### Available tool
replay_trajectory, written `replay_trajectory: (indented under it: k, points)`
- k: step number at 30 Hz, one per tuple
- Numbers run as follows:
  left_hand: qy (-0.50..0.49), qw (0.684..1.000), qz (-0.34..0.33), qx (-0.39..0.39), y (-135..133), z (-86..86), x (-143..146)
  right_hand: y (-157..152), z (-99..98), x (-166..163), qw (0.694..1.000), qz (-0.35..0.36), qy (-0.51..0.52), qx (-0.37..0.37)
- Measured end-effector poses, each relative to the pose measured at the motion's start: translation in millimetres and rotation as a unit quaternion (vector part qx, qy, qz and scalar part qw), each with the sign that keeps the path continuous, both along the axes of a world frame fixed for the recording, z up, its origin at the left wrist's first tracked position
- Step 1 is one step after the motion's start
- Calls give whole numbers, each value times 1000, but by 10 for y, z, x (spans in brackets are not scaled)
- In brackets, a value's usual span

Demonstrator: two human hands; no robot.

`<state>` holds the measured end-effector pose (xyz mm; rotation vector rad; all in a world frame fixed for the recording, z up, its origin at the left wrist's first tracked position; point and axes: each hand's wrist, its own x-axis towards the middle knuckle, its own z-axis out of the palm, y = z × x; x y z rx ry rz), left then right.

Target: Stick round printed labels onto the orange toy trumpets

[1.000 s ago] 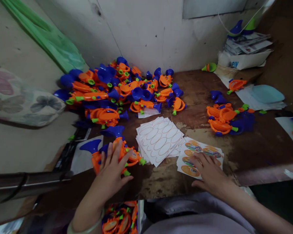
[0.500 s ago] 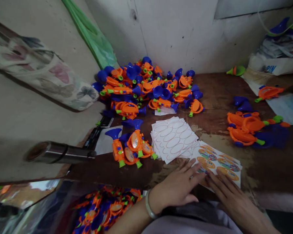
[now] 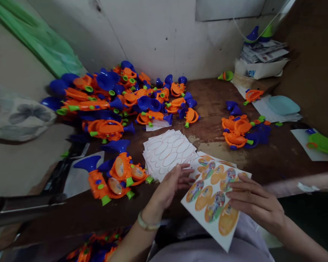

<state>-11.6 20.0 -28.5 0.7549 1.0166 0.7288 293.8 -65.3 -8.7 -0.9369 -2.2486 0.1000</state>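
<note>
My right hand (image 3: 255, 202) grips a white sticker sheet (image 3: 211, 202) printed with orange oval pictures, lifted off the wooden table (image 3: 215, 105) and tilted toward me. My left hand (image 3: 171, 185) touches the sheet's upper left edge, fingers curled against it. Under the sheet lie more printed sticker sheets (image 3: 207, 159). To the left is a stack of used sheets with empty ovals (image 3: 168, 151). Three orange and blue toy trumpets (image 3: 116, 174) lie just left of my left hand.
A big heap of orange and blue toy trumpets (image 3: 112, 98) fills the back left corner. A smaller group of toy trumpets (image 3: 239, 131) lies at the right. Papers and a box (image 3: 258, 62) stand at the back right. A green bag (image 3: 38, 36) hangs on the left wall.
My left hand left the three trumpets and came over to the sticker sheets. Both hands pressed on the stack, then my right hand lifted one printed sheet toward me.
</note>
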Motion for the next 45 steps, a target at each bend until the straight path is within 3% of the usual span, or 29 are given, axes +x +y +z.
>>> replay_trajectory:
  k: [3,7,11,14,16,20,25,28,32,35,37,40,42,45]
  points:
    - [-75,993,-65,-64,-6,147,60,52,-5,-75,1000,3,5,20]
    - [-7,998,63,8,-90,252,117,192,-54,-228,985,-142,101,-9]
    - [71,974,167,137,-111,279,127,355,-20,-382,935,-169,230,-213]
    - [121,957,162,207,-109,297,96,426,34,-501,881,-135,283,-355]
    - [124,962,127,207,-125,313,56,449,57,-574,857,-121,320,-385]
    - [96,968,53,228,-163,336,-33,467,63,-672,875,-165,328,-315]
    - [157,923,95,339,-117,380,-57,482,101,-683,943,-214,215,-135]
    - [169,911,106,361,-80,459,-36,522,158,-654,962,-226,146,-41]
    - [171,912,129,351,-77,560,-17,589,249,-673,963,-258,75,5]
    - [202,897,117,375,-91,575,-4,606,336,-786,960,-281,3,-4]
    - [213,888,101,394,-99,568,16,607,397,-894,970,-243,-13,-11]
    - [202,892,68,398,-113,577,53,626,461,-1049,992,-120,36,-21]
    - [175,913,43,367,-123,599,61,657,468,-1115,993,-73,86,-28]
    - [95,957,5,275,-125,621,35,706,440,-1141,988,-63,138,23]
